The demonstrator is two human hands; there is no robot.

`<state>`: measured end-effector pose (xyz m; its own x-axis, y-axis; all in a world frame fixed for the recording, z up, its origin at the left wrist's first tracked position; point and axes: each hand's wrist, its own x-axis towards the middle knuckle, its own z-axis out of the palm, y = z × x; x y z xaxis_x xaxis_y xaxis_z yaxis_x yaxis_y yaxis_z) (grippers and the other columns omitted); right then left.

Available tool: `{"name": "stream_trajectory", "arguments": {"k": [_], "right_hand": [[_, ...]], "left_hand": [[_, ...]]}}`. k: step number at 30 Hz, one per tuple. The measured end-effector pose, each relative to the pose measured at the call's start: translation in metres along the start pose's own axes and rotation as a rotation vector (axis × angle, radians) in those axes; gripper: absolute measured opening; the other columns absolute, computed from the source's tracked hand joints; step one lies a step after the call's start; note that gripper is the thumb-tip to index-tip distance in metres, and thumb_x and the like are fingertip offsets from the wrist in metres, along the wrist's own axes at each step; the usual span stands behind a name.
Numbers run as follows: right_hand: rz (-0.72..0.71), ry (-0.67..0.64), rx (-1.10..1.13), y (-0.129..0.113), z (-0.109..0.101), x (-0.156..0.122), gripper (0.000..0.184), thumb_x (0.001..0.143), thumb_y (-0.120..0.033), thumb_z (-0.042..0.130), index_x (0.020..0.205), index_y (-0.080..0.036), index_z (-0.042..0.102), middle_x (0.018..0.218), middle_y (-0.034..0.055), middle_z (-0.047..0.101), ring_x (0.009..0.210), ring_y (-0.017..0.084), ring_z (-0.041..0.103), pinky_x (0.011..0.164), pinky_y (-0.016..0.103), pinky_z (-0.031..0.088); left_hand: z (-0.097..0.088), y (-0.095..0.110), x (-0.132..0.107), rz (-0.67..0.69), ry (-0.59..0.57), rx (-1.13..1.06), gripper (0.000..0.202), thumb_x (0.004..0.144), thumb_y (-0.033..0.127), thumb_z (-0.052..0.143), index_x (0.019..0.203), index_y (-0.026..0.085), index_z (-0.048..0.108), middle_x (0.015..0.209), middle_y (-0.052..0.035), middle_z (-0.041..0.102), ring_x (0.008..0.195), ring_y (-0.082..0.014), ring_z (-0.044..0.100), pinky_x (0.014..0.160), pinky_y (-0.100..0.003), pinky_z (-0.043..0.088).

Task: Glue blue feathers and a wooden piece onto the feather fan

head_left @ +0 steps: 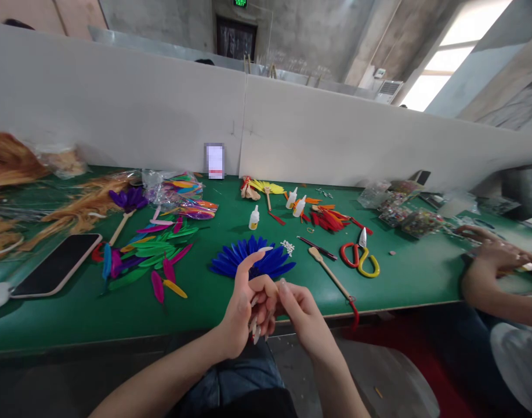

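Observation:
My left hand and my right hand meet at the near edge of the green table, fingers curled and touching each other. The left index finger points up; the right fingertips pinch at the left hand's fingers. Whether anything small sits between them I cannot make out. Just beyond the hands lies a fan of blue feathers. A wooden stick with a red tassel lies to the right of the hands.
Loose coloured feathers, a phone, glue bottles, red and yellow scissors, red feathers and bead bags lie about. Another person's hands work at the right. A white partition backs the table.

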<state>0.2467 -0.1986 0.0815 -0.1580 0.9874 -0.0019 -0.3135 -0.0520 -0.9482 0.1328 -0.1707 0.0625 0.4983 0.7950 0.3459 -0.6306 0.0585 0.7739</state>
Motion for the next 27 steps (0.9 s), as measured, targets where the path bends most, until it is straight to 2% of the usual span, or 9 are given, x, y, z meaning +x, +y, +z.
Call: {"name": "stream_trajectory", "arguments": {"k": [4,7,10,13,16,20,24,27], "right_hand": [[-0.057,0.022,-0.019,0.002,0.004,0.000,0.041,0.090,-0.046,0.051,0.066,-0.014,0.059,0.051,0.0001,0.061,0.041,0.009,0.055,0.042,0.019,0.046],[-0.111,0.088,-0.026,0.007,0.007,0.001,0.040,0.091,-0.047,0.050,0.065,-0.016,0.056,0.047,-0.0027,0.056,0.038,0.008,0.049,0.039,0.017,0.041],[-0.150,0.097,-0.029,0.013,0.009,0.001,0.038,0.091,-0.046,0.049,0.068,-0.016,0.056,0.047,-0.0043,0.053,0.036,0.007,0.045,0.037,0.018,0.038],[-0.164,0.101,-0.003,0.019,0.013,-0.002,0.037,0.092,-0.046,0.047,0.072,-0.017,0.056,0.048,-0.0053,0.050,0.035,0.006,0.042,0.037,0.018,0.034],[-0.175,0.157,0.030,0.030,0.018,-0.008,0.038,0.092,-0.048,0.046,0.071,-0.017,0.053,0.050,-0.0057,0.046,0.039,0.006,0.038,0.039,0.018,0.031],[-0.168,0.221,0.023,0.048,0.022,-0.018,0.045,0.089,-0.057,0.045,0.066,-0.018,0.049,0.053,-0.0061,0.039,0.044,0.006,0.031,0.042,0.019,0.027],[-0.082,0.228,-0.070,0.057,0.019,-0.029,0.050,0.089,-0.061,0.039,0.062,-0.020,0.048,0.047,-0.0063,0.036,0.039,0.007,0.027,0.038,0.021,0.023],[-0.035,0.341,-0.261,0.056,0.017,-0.037,0.055,0.087,-0.065,0.037,0.058,-0.021,0.051,0.048,-0.0023,0.043,0.044,0.011,0.038,0.044,0.024,0.033]], "left_hand": [[-0.004,-0.002,0.000,-0.014,-0.002,-0.017,0.066,0.083,0.071,0.037,0.137,0.034,0.029,0.070,0.0064,0.048,0.036,-0.0012,0.034,0.036,-0.012,0.042],[-0.008,-0.003,0.000,-0.023,0.009,-0.006,0.068,0.082,0.071,0.036,0.138,0.032,0.029,0.072,0.0048,0.050,0.039,-0.0041,0.043,0.037,-0.014,0.045],[-0.010,-0.002,0.000,-0.021,0.005,0.017,0.068,0.083,0.071,0.036,0.139,0.032,0.028,0.074,0.0034,0.052,0.042,-0.0058,0.047,0.040,-0.016,0.047],[-0.010,0.001,-0.002,-0.023,-0.010,0.019,0.069,0.083,0.071,0.035,0.139,0.033,0.028,0.072,0.0037,0.052,0.042,-0.0057,0.046,0.039,-0.015,0.046],[-0.009,0.004,-0.005,-0.019,-0.011,0.044,0.068,0.084,0.071,0.032,0.140,0.033,0.029,0.069,0.0039,0.052,0.042,-0.0053,0.044,0.038,-0.012,0.041],[-0.009,0.004,-0.014,0.006,-0.045,0.112,0.065,0.085,0.068,0.036,0.140,0.035,0.027,0.069,0.0040,0.052,0.048,-0.0062,0.046,0.042,-0.013,0.038],[-0.009,0.006,-0.021,-0.029,-0.052,0.146,0.069,0.087,0.068,0.033,0.144,0.033,0.018,0.065,0.0033,0.054,0.049,-0.0079,0.046,0.043,-0.015,0.034],[-0.007,0.013,-0.022,-0.048,-0.093,0.252,0.074,0.088,0.065,0.034,0.147,0.030,0.006,0.065,0.0010,0.060,0.052,-0.0108,0.049,0.047,-0.019,0.037]]}}
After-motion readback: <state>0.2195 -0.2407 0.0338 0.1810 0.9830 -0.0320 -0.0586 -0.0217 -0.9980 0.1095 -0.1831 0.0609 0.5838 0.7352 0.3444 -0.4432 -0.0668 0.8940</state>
